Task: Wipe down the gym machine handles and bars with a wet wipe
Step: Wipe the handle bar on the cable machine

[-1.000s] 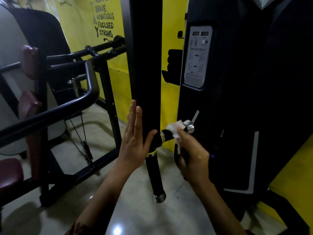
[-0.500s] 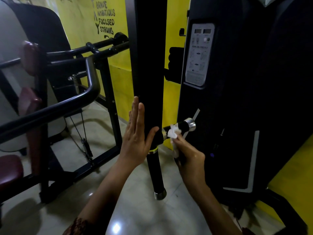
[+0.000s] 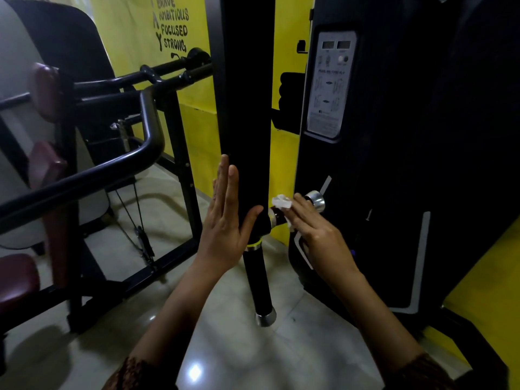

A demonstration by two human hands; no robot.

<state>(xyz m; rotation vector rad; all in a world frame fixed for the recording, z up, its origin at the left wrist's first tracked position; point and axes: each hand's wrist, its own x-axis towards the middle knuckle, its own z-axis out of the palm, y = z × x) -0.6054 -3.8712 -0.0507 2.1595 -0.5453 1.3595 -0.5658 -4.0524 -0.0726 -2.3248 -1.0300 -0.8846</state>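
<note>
A wide black upright arm point(image 3: 244, 108) of the gym machine hangs in the middle of the view. Two short black handles with chrome caps branch from its lower end: one points down point(image 3: 260, 282), the other sticks out to the right point(image 3: 315, 199). My left hand point(image 3: 228, 223) lies flat and open against the arm's left face, thumb hooked round its front. My right hand point(image 3: 315, 235) presses a crumpled white wet wipe point(image 3: 281, 202) onto the sideways handle, near where it joins the arm. Its fingers cover most of that grip.
The machine's black weight-stack housing point(image 3: 422, 136) with an instruction placard point(image 3: 329, 88) stands right behind the handle. A neighbouring machine with a thick bent black bar point(image 3: 146, 130) and maroon pads point(image 3: 17, 277) fills the left. Yellow wall behind, glossy tiled floor point(image 3: 225, 347) below.
My right hand has slid the wipe along the sideways handle from near its chrome cap toward the arm. The left hand has stayed flat on the arm.
</note>
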